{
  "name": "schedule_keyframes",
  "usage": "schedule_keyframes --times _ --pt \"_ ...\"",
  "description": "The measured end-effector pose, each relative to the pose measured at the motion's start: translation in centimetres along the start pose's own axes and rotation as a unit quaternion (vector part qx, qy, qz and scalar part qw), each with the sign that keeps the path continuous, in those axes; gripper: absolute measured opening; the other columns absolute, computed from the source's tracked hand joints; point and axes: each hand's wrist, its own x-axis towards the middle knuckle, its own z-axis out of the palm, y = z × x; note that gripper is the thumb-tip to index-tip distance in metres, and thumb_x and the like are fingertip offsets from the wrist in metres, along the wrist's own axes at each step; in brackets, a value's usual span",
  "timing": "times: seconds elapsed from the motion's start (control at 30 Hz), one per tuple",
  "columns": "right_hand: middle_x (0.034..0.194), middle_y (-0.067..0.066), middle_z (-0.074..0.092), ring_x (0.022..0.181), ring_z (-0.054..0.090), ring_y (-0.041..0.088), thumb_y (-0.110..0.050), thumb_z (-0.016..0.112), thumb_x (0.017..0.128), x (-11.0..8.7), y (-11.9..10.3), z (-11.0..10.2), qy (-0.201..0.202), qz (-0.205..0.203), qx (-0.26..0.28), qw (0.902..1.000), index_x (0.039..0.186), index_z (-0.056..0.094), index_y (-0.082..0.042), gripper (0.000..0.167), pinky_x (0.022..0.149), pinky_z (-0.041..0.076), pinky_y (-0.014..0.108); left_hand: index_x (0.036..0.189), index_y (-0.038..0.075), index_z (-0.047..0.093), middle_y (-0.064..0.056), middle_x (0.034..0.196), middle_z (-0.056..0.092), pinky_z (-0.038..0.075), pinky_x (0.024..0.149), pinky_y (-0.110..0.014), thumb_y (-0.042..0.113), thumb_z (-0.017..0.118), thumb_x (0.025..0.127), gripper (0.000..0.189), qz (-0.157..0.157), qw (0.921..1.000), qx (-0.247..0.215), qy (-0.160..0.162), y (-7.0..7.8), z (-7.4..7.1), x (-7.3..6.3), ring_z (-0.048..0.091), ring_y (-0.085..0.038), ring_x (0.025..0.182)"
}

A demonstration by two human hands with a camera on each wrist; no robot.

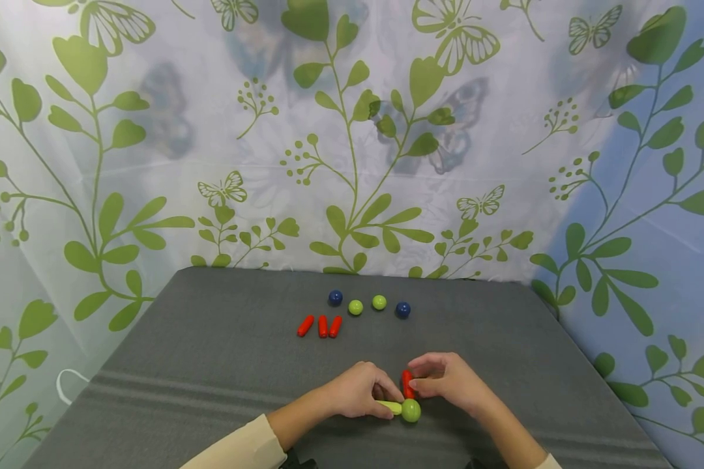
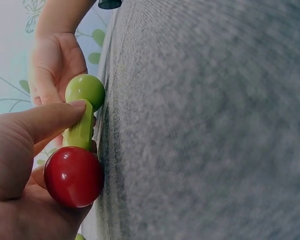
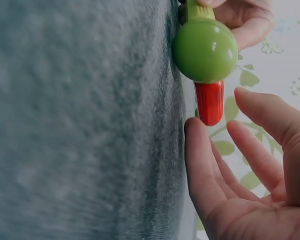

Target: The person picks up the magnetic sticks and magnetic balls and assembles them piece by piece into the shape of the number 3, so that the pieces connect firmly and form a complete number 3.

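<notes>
My left hand pinches a yellow-green stick between thumb and fingers. One end of the stick carries a shiny green ball, the other a red ball, which the left hand hides in the head view. From the green ball a short ridged red stick juts out at an angle to the yellow-green one. Around the free end of that red stick, my right hand is spread, its thumb and fingertips standing apart from it in the right wrist view. The joined pieces lie low over the grey cloth.
Farther back on the grey table lie three loose red sticks, one of them here. Behind them, two blue balls, including the left one, and two green balls, including this one, form a loose row. A leaf-patterned curtain hangs behind.
</notes>
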Motion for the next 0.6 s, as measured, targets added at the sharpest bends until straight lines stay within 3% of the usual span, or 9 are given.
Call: schedule_keyframes --times 0.23,0.6 --pt "0.112 0.014 0.074 0.093 0.074 0.021 -0.023 0.082 0.087 -1.3 -0.7 0.6 0.034 -0.026 -0.063 0.9971 0.118 0.073 -0.003 0.038 0.074 0.059 0.031 0.107 0.012 0.081 0.004 0.094 0.078 0.054 0.072 -0.014 0.007 0.083 0.084 0.023 -0.002 1.0 0.0 0.002 0.1 0.0 -0.1 0.064 0.006 0.075" --pt "0.108 0.013 0.073 0.09 0.074 0.021 -0.024 0.082 0.088 -2.9 -1.0 1.4 -0.001 -0.019 -0.048 0.9987 0.118 0.073 -0.003 0.037 0.07 0.058 0.032 0.108 0.011 0.08 0.003 0.095 0.078 0.054 0.072 -0.014 0.007 0.083 0.085 0.023 0.015 0.9999 0.007 0.004 0.1 0.0 -0.3 0.063 0.007 0.075"
